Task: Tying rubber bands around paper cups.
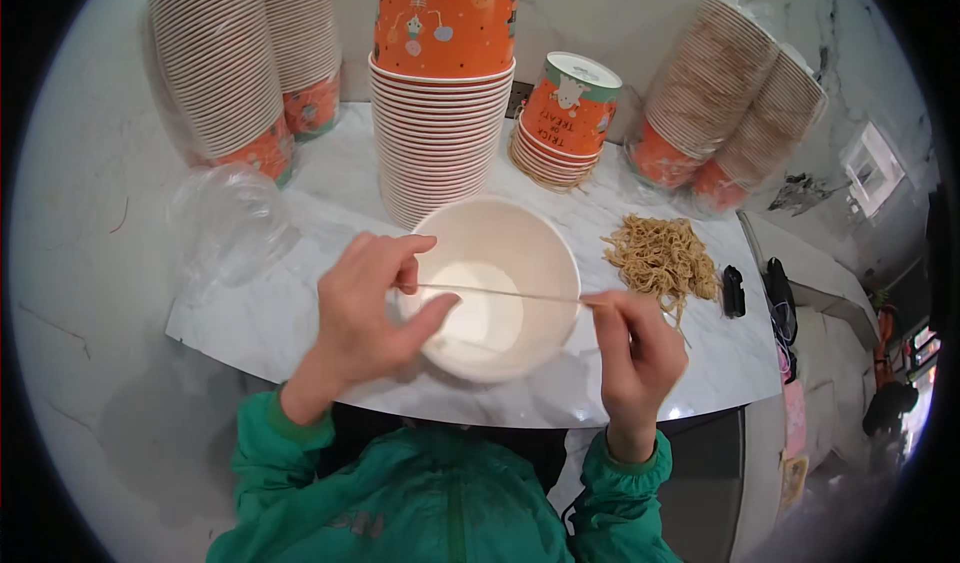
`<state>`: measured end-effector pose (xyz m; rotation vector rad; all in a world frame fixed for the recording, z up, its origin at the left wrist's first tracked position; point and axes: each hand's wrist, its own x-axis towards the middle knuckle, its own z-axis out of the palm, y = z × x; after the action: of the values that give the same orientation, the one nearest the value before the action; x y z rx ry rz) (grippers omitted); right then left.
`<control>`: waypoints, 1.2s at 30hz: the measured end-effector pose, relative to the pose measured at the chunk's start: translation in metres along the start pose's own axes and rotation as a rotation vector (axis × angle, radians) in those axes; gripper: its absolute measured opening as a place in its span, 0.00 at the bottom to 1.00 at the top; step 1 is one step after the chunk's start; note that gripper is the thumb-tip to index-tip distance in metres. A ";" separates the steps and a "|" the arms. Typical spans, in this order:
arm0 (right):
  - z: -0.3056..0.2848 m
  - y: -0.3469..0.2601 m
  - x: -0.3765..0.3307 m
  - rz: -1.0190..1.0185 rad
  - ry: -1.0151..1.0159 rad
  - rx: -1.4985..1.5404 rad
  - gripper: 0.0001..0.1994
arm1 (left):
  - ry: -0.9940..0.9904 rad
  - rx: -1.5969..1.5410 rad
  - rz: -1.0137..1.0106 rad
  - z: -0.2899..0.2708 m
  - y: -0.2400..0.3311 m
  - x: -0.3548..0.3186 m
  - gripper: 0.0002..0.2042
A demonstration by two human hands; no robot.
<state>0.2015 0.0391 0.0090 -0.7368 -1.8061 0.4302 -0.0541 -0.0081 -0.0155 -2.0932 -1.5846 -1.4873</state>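
A white-lined paper bucket (540, 238) stands at the table's near side, its open mouth facing me. A thin tan string (490, 291) runs straight across that mouth between my hands. At the right rim, my right hand (640, 351) pinches the string between thumb and fingers. My left hand (365, 308) is over the left rim, thumb and forefinger spread apart; the string meets its curled fingers, whose grip is partly hidden. To the right lies a loose pile of tan strings (660, 258).
Behind the bucket rises a tall stack of nested orange buckets (440, 113). A shorter upside-down stack (565, 113) stands beside it. Plastic-wrapped stacks stand at left (220, 63) and right (710, 88). Crumpled clear plastic (230, 218) lies left; a small black object (734, 292) lies right.
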 end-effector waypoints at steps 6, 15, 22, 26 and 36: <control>0.022 0.028 -0.022 0.309 -0.041 0.064 0.04 | -0.411 -0.471 -0.203 -0.022 -0.061 0.034 0.19; 0.035 0.036 -0.063 0.382 -0.077 0.103 0.05 | -0.353 -0.189 0.250 0.026 -0.089 0.088 0.15; 0.045 0.044 -0.071 0.469 -0.043 0.174 0.05 | 0.242 0.091 0.336 0.039 -0.078 0.091 0.09; 0.044 0.053 -0.076 0.471 -0.036 0.201 0.06 | -0.021 -0.081 0.314 0.005 -0.015 0.049 0.11; 0.047 0.027 -0.058 0.686 -0.140 0.965 0.10 | -0.110 -0.012 0.275 0.014 0.008 -0.008 0.18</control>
<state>0.1780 0.0231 -0.0645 -0.5956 -1.1767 1.6850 -0.0384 -0.0084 -0.0249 -2.3230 -1.2565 -1.3131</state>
